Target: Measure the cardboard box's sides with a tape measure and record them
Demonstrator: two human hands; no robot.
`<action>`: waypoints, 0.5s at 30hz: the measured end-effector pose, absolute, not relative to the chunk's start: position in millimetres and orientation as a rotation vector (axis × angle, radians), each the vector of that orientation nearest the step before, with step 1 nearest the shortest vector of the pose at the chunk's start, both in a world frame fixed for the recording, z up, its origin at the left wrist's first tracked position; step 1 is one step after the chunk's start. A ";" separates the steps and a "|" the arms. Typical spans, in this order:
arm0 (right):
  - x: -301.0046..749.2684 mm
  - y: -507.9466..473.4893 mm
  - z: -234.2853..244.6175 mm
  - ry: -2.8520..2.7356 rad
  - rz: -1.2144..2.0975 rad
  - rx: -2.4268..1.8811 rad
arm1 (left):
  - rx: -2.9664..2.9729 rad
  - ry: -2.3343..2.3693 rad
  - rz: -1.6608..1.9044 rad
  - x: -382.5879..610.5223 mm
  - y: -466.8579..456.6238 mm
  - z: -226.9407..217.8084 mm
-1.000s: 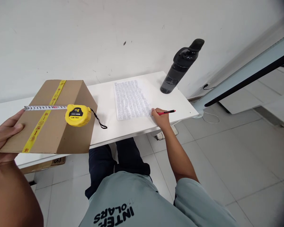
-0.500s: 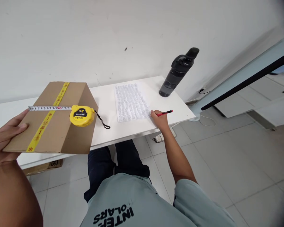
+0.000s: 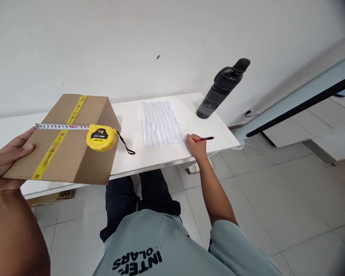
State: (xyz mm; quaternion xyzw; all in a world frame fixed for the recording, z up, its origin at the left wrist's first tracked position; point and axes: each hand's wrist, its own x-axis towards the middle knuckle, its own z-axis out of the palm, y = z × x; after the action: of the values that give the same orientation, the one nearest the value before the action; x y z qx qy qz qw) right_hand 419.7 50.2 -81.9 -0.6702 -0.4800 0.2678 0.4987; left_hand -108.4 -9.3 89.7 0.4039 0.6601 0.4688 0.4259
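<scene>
A brown cardboard box (image 3: 74,153) with yellow printed packing tape stands at the left of the table. My left hand (image 3: 10,161) grips its left edge, thumb on top. Across the box top lies a yellow tape measure (image 3: 101,138), its blade (image 3: 61,127) drawn out to the left edge near my left fingers; a black wrist strap hangs off its right side. My right hand (image 3: 196,145) is closed around a red pen (image 3: 204,139) at the lower right edge of a sheet of paper (image 3: 162,124) covered in dense writing. The pen's tip is hidden by my fingers.
A dark bottle (image 3: 220,90) stands toward the back right of the white table (image 3: 129,161). Behind the table rises a white wall (image 3: 103,46). Another carton (image 3: 51,197) lies underneath at left. A white cable (image 3: 253,150) loops on the tiled floor at right.
The view has shifted slightly, so the bottle and paper appear a little further right. Both hands keep their holds, and the tape measure still rests on the box.
</scene>
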 end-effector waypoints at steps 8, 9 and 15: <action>420.7 50.3 -81.9 -1.191 0.662 -1.631 | 1.062 1.648 1.137 -104.2 -12.0 94.1; 420.6 50.2 -81.7 -1.193 0.658 -1.634 | 1.074 1.655 1.132 -103.0 -12.3 95.1; 420.9 50.7 -81.9 -1.194 0.621 -1.668 | 1.066 1.665 1.099 -95.2 -14.3 100.4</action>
State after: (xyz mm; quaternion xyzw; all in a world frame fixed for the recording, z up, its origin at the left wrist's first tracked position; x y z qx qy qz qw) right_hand 420.9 50.7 -81.9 -0.6832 -0.4892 0.2544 0.4788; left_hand -95.2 -14.3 100.4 0.4266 0.6659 0.4397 0.4258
